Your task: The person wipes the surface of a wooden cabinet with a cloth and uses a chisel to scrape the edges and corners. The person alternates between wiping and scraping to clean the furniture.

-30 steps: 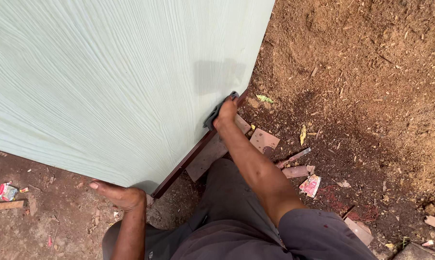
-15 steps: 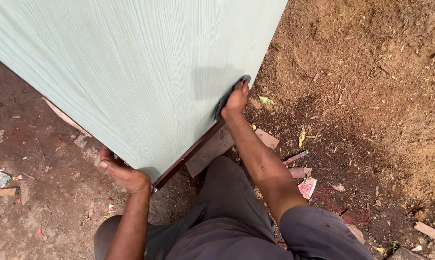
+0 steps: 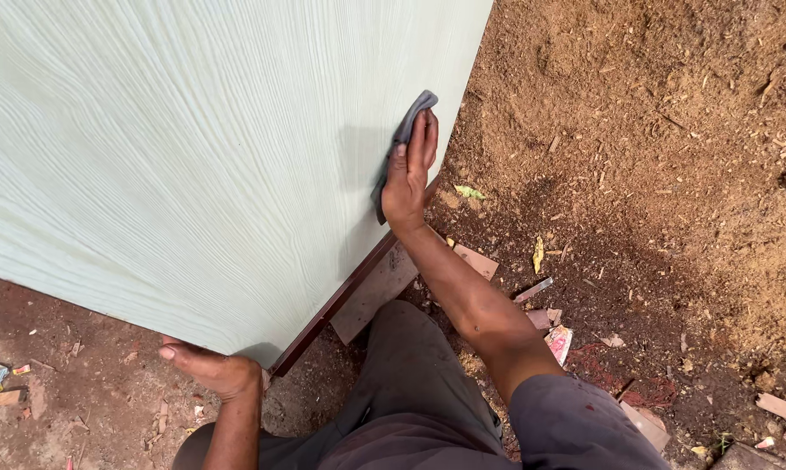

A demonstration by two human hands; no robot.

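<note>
Change from the earlier frames: my right hand has travelled up the pale green panel, away from the panel's lower corner, and now sits near the panel's right edge. My left hand has come in from the open ground and now grips the panel's bottom edge, close to the lower corner.

Right hand pose: I have the arm extended forward and up from the lower right of the view, elbow nearly straight. The palm lies flat toward the panel face, fingers together and pointing up. A dark grey cloth is pressed between palm and panel; its top end sticks out past my fingertips and its lower end shows beside the wrist. The hand is flattened on the cloth rather than curled round it.

Left hand pose: the forearm rises from the bottom of the view. The fingers are curled under the panel's bottom edge; the thumb points left along it. The hand is closed on that edge.

The panel stands tilted over the dirt ground, with its dark brown side edge running down to the lower corner. A flat wood offcut lies on the ground just beside that edge. My knee is below it.
</note>
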